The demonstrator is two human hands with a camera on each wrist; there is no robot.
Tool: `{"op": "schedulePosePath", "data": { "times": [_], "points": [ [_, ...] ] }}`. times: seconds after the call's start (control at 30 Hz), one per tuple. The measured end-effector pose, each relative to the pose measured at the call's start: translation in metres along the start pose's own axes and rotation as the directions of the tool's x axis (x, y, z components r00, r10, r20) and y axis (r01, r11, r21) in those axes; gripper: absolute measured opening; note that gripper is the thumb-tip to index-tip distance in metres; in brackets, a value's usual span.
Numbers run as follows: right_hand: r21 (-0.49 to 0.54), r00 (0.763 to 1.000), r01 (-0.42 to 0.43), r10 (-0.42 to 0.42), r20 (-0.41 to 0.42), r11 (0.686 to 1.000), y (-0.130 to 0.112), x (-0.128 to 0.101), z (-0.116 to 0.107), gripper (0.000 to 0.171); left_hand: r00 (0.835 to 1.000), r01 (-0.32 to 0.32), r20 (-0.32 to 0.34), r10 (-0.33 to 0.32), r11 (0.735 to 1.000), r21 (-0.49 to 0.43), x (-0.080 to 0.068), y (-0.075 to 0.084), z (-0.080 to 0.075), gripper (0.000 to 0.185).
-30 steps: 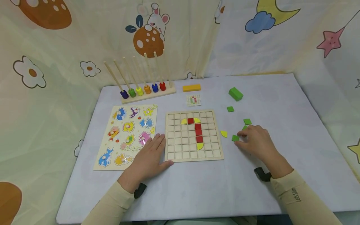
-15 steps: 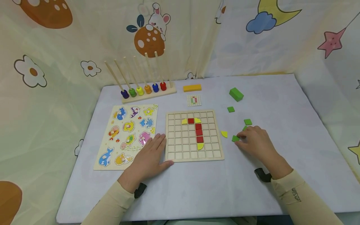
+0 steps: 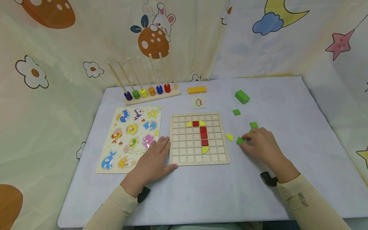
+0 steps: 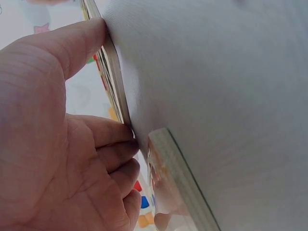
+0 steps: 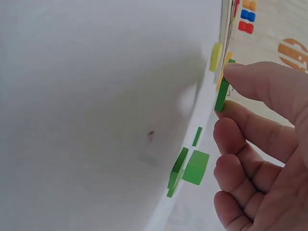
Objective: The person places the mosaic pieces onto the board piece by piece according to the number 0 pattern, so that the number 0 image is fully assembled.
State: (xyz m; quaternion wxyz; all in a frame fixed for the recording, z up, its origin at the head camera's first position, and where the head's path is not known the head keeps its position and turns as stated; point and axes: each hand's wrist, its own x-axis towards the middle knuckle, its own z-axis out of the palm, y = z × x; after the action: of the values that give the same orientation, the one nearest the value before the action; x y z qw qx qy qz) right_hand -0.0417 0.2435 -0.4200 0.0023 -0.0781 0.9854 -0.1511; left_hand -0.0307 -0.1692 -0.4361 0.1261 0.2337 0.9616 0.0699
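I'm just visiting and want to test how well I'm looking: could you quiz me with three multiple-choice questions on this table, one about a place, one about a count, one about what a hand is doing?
1. Where does the left hand rest?
A. on the ring-and-peg toy
B. at the grid board's left edge
C. on the yellow bar

2. How many red tiles lie in the grid board?
A. two
B. four
C. six

3. What is the right hand doing?
A. pinching a green tile
B. lying flat and empty
C. lifting the green block

Answers: 1 B, its fingers lie flat against that edge; 2 B, one on top, three in a column; 3 A, the right wrist view shows thumb and finger on the tile's edges.
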Motion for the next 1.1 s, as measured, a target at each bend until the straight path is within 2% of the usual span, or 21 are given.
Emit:
{"op": "schedulePosePath", "data": {
  "times": [0.23,0.5,0.83,1.1],
  "points": [
    [0.016,0.999,0.026,-0.025,-0.047,1.0,-0.009,0.002,-0.003,0.024,1.0,0.005,0.008,-0.005,1.0,0.002,0.0,0.0,0.001,0.103],
    [0.062,0.986,0.114,-0.105,-0.129,0.992,-0.025,0.009,-0.003,0.021,1.0,0.006,0.011,-0.006,1.0,0.003,0.0,0.0,0.001,0.102],
    [0.081,0.989,0.13,-0.123,-0.083,0.988,-0.059,0.02,-0.001,0.023,1.0,0.004,0.004,-0.004,1.0,0.0,-0.001,0.0,0.001,0.101],
    [0.08,0.973,0.219,-0.211,-0.097,0.973,-0.08,0.026,0.004,0.024,1.0,0.004,0.005,-0.004,1.0,-0.003,0.0,0.001,0.0,0.102]
  ]
}}
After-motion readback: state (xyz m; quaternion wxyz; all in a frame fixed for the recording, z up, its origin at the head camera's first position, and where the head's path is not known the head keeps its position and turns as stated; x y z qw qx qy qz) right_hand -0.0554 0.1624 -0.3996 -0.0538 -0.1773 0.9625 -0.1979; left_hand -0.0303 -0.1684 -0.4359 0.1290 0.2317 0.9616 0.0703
